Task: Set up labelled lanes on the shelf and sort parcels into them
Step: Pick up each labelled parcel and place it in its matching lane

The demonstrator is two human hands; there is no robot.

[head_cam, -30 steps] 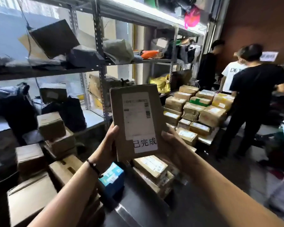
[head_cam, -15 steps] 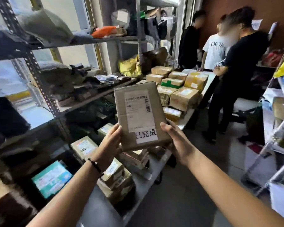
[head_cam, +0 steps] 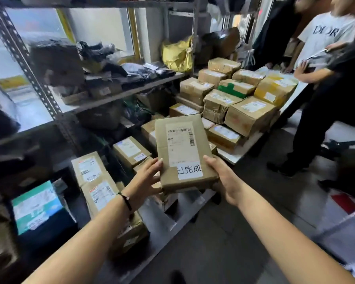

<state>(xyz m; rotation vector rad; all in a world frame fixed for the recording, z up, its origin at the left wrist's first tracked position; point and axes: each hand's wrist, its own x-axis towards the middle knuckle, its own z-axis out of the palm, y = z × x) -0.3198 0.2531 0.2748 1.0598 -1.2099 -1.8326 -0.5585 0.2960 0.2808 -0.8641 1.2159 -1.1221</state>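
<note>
- Position: the flat parcel (head_cam: 182, 152) was in the air in front of the shelf (head_cam: 111, 97), above the cartons on the lowest level and touching none of them.
- Grip: the left hand (head_cam: 146, 177) had its fingers (head_cam: 155, 167) clamped on the near-left edge. The right hand (head_cam: 223, 181) pinched the near-right corner with the thumb on top; its other fingers were hidden behind the parcel.
- Hazard, tipping: both hands held the near end only, and the far end had no support. If either hand loosened, the parcel would probably pivot down onto the cartons below.
- Hazard, marking: the white sticker (head_cam: 190, 171) sat near the near edge, between the two hands. A sliding thumb could cover it or lift its edge, and the parcel could then be misread.
- Hazard, wrong lane: I could make out no lane label on the shelf from where I stood. Its middle level held dark bags and loose goods. A parcel set down there would likely land unsorted or be buried.
- Hazard, collision: the carton stack (head_cam: 250, 111) rose at the far right, and two bystanders (head_cam: 336, 95) stood just beside it. A swing to the right risked striking a carton or a person.
- Hazard, snag: the left forearm passed over the long carton (head_cam: 96, 189) at the near left. A careless pull-back could drag that carton off its level.
</note>
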